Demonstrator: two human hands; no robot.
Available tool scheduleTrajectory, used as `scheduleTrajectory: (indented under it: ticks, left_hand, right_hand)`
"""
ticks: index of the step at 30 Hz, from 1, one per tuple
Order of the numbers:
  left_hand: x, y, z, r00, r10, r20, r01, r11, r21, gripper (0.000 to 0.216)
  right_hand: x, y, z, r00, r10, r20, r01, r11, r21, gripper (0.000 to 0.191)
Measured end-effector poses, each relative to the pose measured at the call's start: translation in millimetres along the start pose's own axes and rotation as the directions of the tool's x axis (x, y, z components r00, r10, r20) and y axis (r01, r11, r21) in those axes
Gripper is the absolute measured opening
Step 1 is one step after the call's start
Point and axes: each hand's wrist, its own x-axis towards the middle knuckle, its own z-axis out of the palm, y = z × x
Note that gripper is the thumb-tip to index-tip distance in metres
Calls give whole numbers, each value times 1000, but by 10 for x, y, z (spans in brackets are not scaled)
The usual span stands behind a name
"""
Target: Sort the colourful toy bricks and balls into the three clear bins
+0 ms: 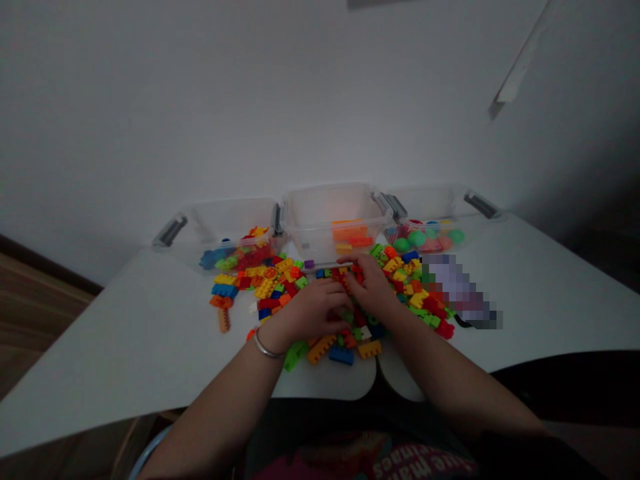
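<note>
A loose heap of colourful toy building blocks point(270, 288) is spread over the white table, and both of my hands rest in its middle. My left hand point(320, 310), with a silver bangle point(267, 345) at the wrist, curves over the blocks; its thumb and fingers are apart. Beside it, my right hand point(373, 287) reaches in from the right with its fingers apart, touching or just above the blocks. Neither hand shows a block clearly gripped. Close to the table's front edge lie a blue block point(341, 355) and an orange block point(370, 349).
Three clear plastic bins stand along the wall: the left bin point(235, 207) holds mixed pieces, the middle bin point(330, 200) orange ones, the right bin point(430, 200) green and red ones. A blurred-out flat object point(457, 287) lies right of the heap on the table point(540, 293).
</note>
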Motion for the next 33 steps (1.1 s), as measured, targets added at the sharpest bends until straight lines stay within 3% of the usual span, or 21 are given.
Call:
scheduleTrajectory:
  ticks: [3, 6, 8, 11, 15, 17, 19, 22, 28, 33]
  left_hand:
    - [-56, -67, -64, 985, -59, -160, 47, 996, -75, 14]
    - [-141, -182, -145, 908, -156, -389, 111, 985, -134, 17]
    - [-202, -278, -203, 789, -233, -568, 169, 972, -163, 26]
    - [-286, -418, -297, 541, -278, -793, 235, 956, -175, 28]
    - [-382, -522, -419, 226, -245, -943, 374, 916, -148, 21]
    - [-431, -543, -473, 114, -243, -963, 465, 870, -164, 22]
    - [-484, -574, -521, 51, -239, -970, 550, 817, -173, 23]
    - [-564, -671, -579, 30, -251, -967, 640, 748, -174, 24]
    - [-623, -883, -590, 153, -299, -942, 783, 618, -69, 22]
    - [-604, -870, -560, 250, -309, -918, 798, 602, 15, 25]
  right_hand:
    - [1, 6, -3, 1000, -17, 14, 17, 1000, -7, 29]
    - [4, 7, -10, 999, -9, 35, 10, 1000, -21, 29]
    - [6, 5, -15, 999, -3, 46, 4, 1000, -25, 29]
    - [7, 1, -14, 998, -3, 58, 5, 1000, -25, 29]
    - [3, -1, -3, 998, -15, 65, 16, 1000, -22, 28]
    - [0, 1, 2, 997, -24, 72, 25, 999, -19, 27]
    - [-3, 3, 5, 996, -28, 85, 29, 999, -18, 27]
    - [-7, 5, 9, 994, -26, 105, 28, 999, -20, 27]
    - [-12, -3, 14, 993, -38, 116, 40, 999, -17, 25]
    - [-7, -13, 1, 991, -37, 129, 39, 999, -14, 25]
